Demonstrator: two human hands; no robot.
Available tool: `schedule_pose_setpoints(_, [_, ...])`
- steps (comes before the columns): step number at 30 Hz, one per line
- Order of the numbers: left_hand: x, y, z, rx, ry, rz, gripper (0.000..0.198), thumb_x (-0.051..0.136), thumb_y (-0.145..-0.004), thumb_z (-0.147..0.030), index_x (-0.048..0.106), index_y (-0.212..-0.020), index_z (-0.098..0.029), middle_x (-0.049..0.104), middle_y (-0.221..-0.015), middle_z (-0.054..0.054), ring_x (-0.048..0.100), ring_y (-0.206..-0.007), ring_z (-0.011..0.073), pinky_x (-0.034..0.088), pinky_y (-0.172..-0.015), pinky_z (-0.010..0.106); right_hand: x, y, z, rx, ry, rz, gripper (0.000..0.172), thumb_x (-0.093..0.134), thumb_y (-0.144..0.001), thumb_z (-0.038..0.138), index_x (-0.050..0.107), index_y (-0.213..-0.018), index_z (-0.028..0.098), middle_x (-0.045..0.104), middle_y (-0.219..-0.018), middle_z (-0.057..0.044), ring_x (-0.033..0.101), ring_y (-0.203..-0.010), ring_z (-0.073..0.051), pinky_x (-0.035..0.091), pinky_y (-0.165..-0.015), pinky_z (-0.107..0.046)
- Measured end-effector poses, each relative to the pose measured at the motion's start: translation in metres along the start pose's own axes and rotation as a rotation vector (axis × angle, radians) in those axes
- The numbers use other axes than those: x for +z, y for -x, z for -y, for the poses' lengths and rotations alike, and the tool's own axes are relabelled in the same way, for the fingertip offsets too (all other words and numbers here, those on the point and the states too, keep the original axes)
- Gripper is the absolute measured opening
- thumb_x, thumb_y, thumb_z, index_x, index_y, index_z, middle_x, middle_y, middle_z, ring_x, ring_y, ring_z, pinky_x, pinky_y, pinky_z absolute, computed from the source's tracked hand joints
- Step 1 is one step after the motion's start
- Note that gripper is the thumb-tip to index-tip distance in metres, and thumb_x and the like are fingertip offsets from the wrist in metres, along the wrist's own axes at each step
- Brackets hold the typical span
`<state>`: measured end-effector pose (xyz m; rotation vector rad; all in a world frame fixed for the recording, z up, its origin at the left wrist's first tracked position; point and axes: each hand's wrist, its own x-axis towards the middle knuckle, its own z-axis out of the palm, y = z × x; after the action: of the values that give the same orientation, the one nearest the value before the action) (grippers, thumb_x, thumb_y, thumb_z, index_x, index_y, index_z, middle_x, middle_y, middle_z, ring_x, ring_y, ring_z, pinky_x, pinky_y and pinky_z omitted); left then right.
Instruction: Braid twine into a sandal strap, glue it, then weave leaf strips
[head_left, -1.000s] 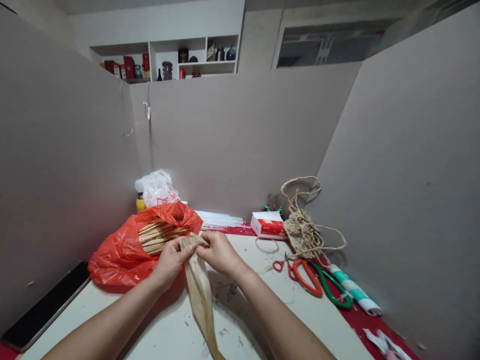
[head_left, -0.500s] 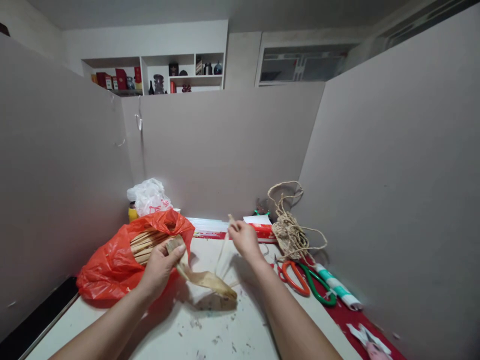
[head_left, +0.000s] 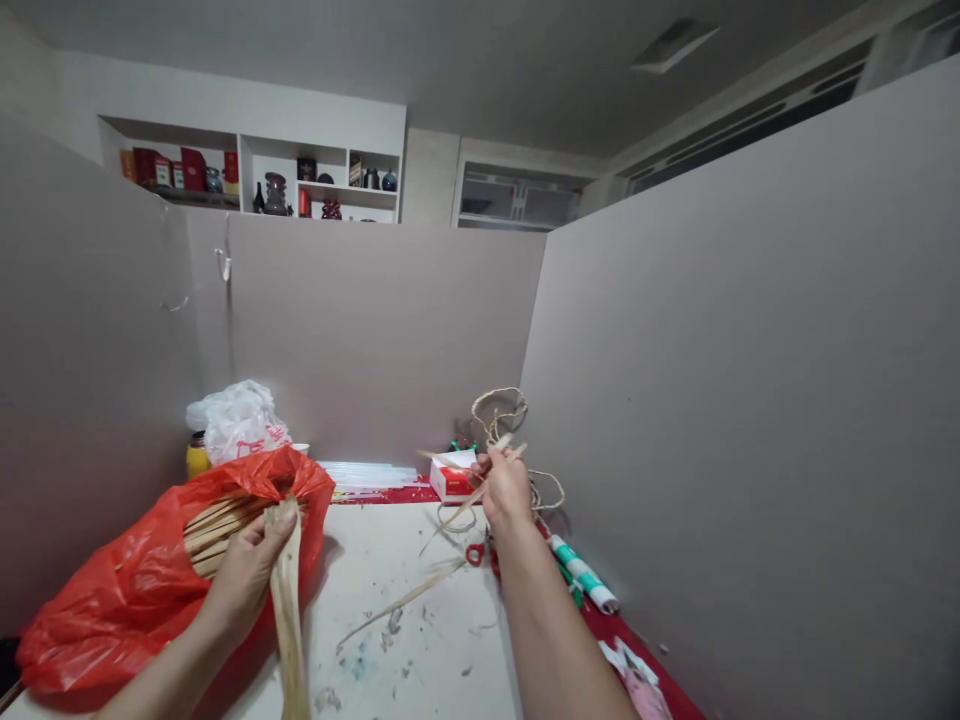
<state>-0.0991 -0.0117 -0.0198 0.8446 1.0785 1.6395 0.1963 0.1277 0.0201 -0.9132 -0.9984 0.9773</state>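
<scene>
Partitions, scissors and pale strips suggest a craft booth.

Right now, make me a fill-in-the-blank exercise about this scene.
The strip in the left hand is ____ (wider or narrower) than those in the right hand.
Left of the white bag stands a dark-topped container coloured ____.
The box has a white top and a ____ front.
Missing: wider; yellow; red.
</scene>
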Motion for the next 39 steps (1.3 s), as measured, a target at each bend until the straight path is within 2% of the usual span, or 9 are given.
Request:
schedule_pose_setpoints(4, [0.003, 0.005, 0.007, 0.118, -0.145, 0.011, 0.039, 0.072, -0.069, -0.051, 0.073, -0.084, -0.015, 0.071, -0.072, 0.002, 0.061, -0.065, 0.0158, 0.045, -0.061, 0.022, 0.060, 0.049, -0.008, 0.124, 0.031, 0.222, 0.022, 0.060, -0.079, 0.038, 0.048, -0.081, 0.020, 0.036, -0.049, 0.011, 0.030, -0.035, -0.005, 0.027, -0.032, -0.015])
schedule_pose_setpoints(7, [0.005, 0.007, 0.011, 0.172, -0.174, 0.037, 0.042, 0.066, -0.073, -0.054, 0.074, -0.090, -0.016, 0.072, -0.076, 0.004, 0.062, -0.069, 0.0182, 0.046, -0.067, 0.026, 0.101, 0.097, -0.016, 0.218, 0.098, 0.495, 0.023, 0.069, -0.066, 0.030, 0.051, -0.074, 0.019, 0.035, -0.045, 0.012, 0.026, -0.034, -0.004, 0.021, -0.030, -0.015])
schedule_pose_setpoints(10, [0.007, 0.006, 0.014, 0.225, -0.168, 0.076, 0.042, 0.061, -0.078, -0.053, 0.073, -0.093, -0.016, 0.072, -0.079, 0.005, 0.062, -0.073, 0.0195, 0.047, -0.074, 0.029, 0.121, 0.129, -0.018, 0.261, 0.157, 0.703, 0.021, 0.070, -0.064, 0.031, 0.056, -0.071, 0.017, 0.038, -0.047, 0.010, 0.025, -0.035, -0.004, 0.019, -0.031, -0.017])
schedule_pose_setpoints(13, [0.008, 0.007, 0.016, 0.277, -0.209, 0.106, 0.042, 0.059, -0.080, -0.052, 0.073, -0.089, -0.014, 0.071, -0.078, 0.006, 0.062, -0.073, 0.0203, 0.046, -0.074, 0.029, 0.123, 0.139, -0.018, 0.267, 0.200, 0.791, 0.027, 0.070, -0.066, 0.039, 0.054, -0.065, 0.017, 0.030, -0.046, 0.011, 0.019, -0.036, -0.003, 0.015, -0.033, -0.018])
schedule_pose_setpoints(19, [0.008, 0.010, 0.014, 0.290, -0.222, 0.127, 0.038, 0.062, -0.079, -0.049, 0.072, -0.083, -0.013, 0.069, -0.074, 0.006, 0.060, -0.072, 0.0193, 0.045, -0.072, 0.028, 0.122, 0.137, -0.015, 0.221, 0.219, 0.803, 0.032, 0.068, -0.067, 0.044, 0.053, -0.062, 0.016, 0.035, -0.050, 0.008, 0.020, -0.040, -0.004, 0.017, -0.038, -0.021])
schedule_pose_setpoints(24, [0.010, 0.012, 0.008, 0.180, -0.161, 0.076, 0.035, 0.078, -0.061, -0.044, 0.070, -0.079, -0.014, 0.068, -0.070, 0.004, 0.059, -0.063, 0.0177, 0.045, -0.064, 0.027, 0.124, 0.135, -0.018, 0.153, 0.191, 0.808, 0.030, 0.069, -0.063, 0.042, 0.055, -0.062, 0.017, 0.047, -0.056, 0.004, 0.040, -0.050, -0.009, 0.034, -0.049, -0.022])
schedule_pose_setpoints(31, [0.006, 0.010, 0.007, 0.118, -0.135, 0.146, 0.034, 0.078, -0.062, -0.043, 0.071, -0.076, -0.013, 0.069, -0.067, 0.005, 0.059, -0.058, 0.0175, 0.046, -0.062, 0.028, 0.122, 0.129, -0.028, 0.028, 0.304, 0.842, 0.022, 0.059, -0.069, 0.035, 0.053, -0.060, 0.017, 0.055, -0.060, 0.001, 0.050, -0.060, -0.014, 0.040, -0.057, -0.023])
schedule_pose_setpoints(35, [0.005, 0.009, 0.009, 0.127, -0.132, 0.173, 0.037, 0.080, -0.059, -0.043, 0.072, -0.077, -0.011, 0.070, -0.072, 0.007, 0.060, -0.062, 0.0177, 0.045, -0.063, 0.028, 0.121, 0.132, -0.033, -0.067, 0.453, 0.747, 0.015, 0.061, -0.066, 0.026, 0.054, -0.056, 0.017, 0.054, -0.056, 0.002, 0.051, -0.060, -0.014, 0.035, -0.054, -0.021])
schedule_pose_setpoints(39, [0.015, 0.021, 0.003, 0.138, -0.126, 0.213, 0.034, 0.078, -0.063, -0.042, 0.070, -0.078, -0.013, 0.067, -0.069, 0.004, 0.058, -0.063, 0.0161, 0.044, -0.063, 0.025, 0.115, 0.122, -0.039, -0.143, 0.573, 0.530, 0.008, 0.060, -0.058, 0.012, 0.056, -0.056, 0.018, 0.053, -0.054, 0.002, 0.048, -0.058, -0.014, 0.029, -0.056, -0.023])
